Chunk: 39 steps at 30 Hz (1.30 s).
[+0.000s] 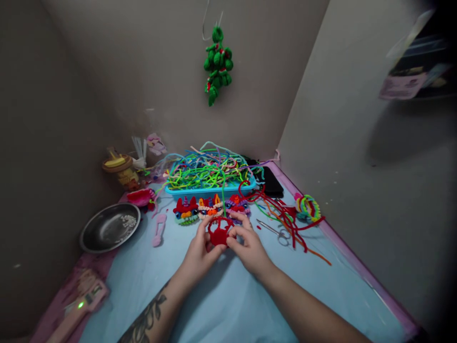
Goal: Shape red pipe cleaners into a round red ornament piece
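Between my two hands, low over the blue tablecloth, is a red fuzzy pipe-cleaner piece (219,237), with a solid lower part and an open loop on top. My left hand (202,247) pinches its left side, thumb below and fingers behind. On the other side my right hand (248,243) grips the piece by its right edge, with thumb and index finger close together. Just beyond my fingers stand colorful pipe-cleaner figures: a red one (186,209), an orange and cream one (210,207) and a red and purple one (237,204).
Behind the figures sits a blue tray (210,193) heaped with pipe cleaners. To the right lie small scissors (274,232), loose red pipe cleaners (291,219) and a black flat object (272,181). A dark bowl (103,231), pink clip (159,229) and glue gun (84,305) are leftward.
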Available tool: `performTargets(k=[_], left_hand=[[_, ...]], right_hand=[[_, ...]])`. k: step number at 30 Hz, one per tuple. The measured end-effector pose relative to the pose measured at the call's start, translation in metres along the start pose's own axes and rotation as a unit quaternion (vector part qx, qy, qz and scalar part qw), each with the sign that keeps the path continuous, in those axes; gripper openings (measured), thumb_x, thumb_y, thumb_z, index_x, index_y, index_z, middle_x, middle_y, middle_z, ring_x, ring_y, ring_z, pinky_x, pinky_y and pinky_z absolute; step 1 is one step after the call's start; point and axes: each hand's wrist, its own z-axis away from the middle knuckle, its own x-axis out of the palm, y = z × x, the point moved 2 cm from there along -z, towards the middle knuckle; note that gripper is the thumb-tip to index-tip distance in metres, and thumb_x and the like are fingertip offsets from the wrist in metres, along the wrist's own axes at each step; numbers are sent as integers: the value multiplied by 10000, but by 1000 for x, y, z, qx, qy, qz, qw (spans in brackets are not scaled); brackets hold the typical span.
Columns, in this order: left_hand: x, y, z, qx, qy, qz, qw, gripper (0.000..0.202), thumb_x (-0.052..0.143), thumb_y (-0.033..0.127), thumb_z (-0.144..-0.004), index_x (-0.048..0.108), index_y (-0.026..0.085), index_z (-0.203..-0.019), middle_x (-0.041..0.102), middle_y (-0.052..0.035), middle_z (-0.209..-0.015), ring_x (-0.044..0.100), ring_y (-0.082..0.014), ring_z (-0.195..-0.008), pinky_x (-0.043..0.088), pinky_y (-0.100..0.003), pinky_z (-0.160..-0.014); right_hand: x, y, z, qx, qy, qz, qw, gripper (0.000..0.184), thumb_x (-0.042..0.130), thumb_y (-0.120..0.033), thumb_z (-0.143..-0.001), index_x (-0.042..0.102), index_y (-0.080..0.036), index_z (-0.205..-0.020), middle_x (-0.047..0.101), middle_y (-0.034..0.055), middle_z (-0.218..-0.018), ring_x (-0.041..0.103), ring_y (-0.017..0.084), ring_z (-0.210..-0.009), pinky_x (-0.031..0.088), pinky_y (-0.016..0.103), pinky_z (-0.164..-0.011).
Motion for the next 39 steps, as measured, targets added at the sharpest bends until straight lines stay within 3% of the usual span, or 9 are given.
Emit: performTargets(k=[4,10,18,24,28,32,39], left_hand=[[0,1,-1,-21,7,16,1000,729,681,283,-702,300,146,-1307,467,74,-567,408,-96,-493,263,-205,-478],[1,1,-4,-60,5,89,994,788,700,330,-671,249,144,-1289,551,37,-661,448,-97,-522,307,-206,-504],[0,-9,-3,-27,-6,35,999,792,678,331,-713,238,139,-1343,494,58,-606,396,-86,-508,266,-208,-495],[-1,-10,-4,-30,-2,77,997,772,667,348,-737,239,152,-1349,560,26,-664,482,-105,-563,325,-217,-536],[-1,-8,-4,-52,-3,141,989,790,712,340,-694,257,167,-1316,625,-4,-729,562,-133,-640,379,-236,-601],[1,-9,-4,-59,-7,178,982,783,727,310,-682,263,177,-1300,665,-42,-822,606,-156,-715,415,-256,-653],[0,-8,-4,-62,-4,183,981,785,731,301,-672,274,170,-1296,678,-46,-823,616,-158,-732,418,-250,-669]], right_hand=[[0,0,1,4,18,23,1000,110,606,-168,-705,591,-197,-600,461,79,-1259,438,241,-1188,323,396,-998],[-2,2,0,-25,31,26,999,83,586,-194,-738,659,-223,-765,477,78,-1217,454,232,-1173,334,413,-1002],[0,-3,0,-25,15,54,998,107,582,-129,-713,589,-199,-633,497,81,-1205,454,247,-1167,359,406,-968],[-1,-3,0,-30,18,55,998,98,573,-153,-739,587,-202,-655,500,80,-1173,466,250,-1146,374,406,-953],[-1,-5,3,-72,64,64,993,70,580,-158,-749,606,-220,-768,515,80,-1129,483,243,-1118,379,416,-956],[-2,-8,6,-115,96,93,984,70,590,-157,-760,607,-223,-746,546,77,-1086,497,239,-1091,384,430,-948],[-1,-9,5,-175,85,132,972,133,576,-142,-776,661,-245,-779,592,64,-1100,495,236,-1094,375,454,-946]])
